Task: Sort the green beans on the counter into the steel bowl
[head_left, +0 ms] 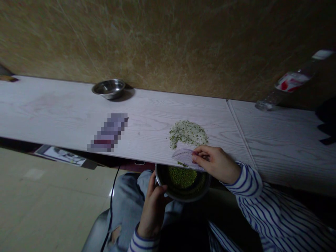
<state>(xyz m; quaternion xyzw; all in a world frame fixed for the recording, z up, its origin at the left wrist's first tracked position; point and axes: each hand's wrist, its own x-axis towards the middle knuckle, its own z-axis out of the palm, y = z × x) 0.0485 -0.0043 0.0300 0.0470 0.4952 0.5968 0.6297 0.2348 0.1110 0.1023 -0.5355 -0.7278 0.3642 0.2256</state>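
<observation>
My left hand [154, 203] is closed on the rim of a metal bowl [172, 196], just below the table's front edge. Green mung beans [182, 176] lie in the bowl. Between the thumb and fingers of my right hand [216, 162] is a clear, purplish protractor [183, 155], flat on the table at its edge. A few green beans sit by its lower side, above the bowl's opening. Just beyond the protractor spreads a mixed pile of white rice and green beans [188, 133].
An empty metal bowl [111, 93] stands near the wall, left of the pile. A pixelated rectangular item [109, 133] lies nearer the edge. At the right stands a clear plastic bottle [291, 82]. A seam [240, 129] crosses the white table [147, 115].
</observation>
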